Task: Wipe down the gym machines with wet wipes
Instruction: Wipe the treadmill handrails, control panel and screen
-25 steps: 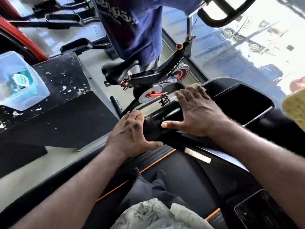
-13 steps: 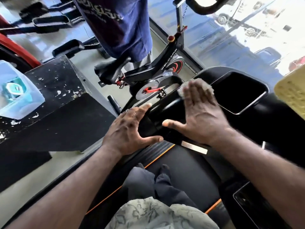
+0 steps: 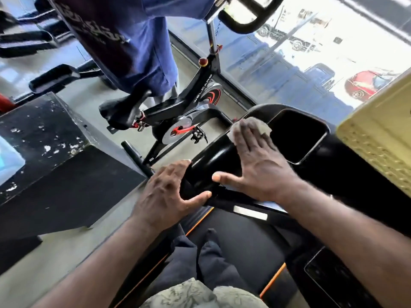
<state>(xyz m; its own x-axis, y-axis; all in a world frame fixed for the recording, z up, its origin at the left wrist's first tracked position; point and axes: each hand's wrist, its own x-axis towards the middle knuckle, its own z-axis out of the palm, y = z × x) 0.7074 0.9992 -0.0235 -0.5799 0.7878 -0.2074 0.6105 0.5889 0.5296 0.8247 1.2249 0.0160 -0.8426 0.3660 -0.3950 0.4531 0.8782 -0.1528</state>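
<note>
Right hand [image 3: 260,165] flat, pressing wipe [image 3: 263,127] onto handrail [image 3: 213,161]; left hand [image 3: 164,196] grips handrail; tub [image 3: 9,161] contents unreadable.

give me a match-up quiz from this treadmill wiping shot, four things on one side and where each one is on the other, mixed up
Things:
1. wet wipe
2. left hand
3. yellow crate
4. exercise bike

Places:
A. at the right edge of the view
B. on the floor beyond the handrail
C. under the flat fingers of the right hand
D. gripping the near end of the handrail

Pairs: 1-C, 2-D, 3-A, 4-B
</note>
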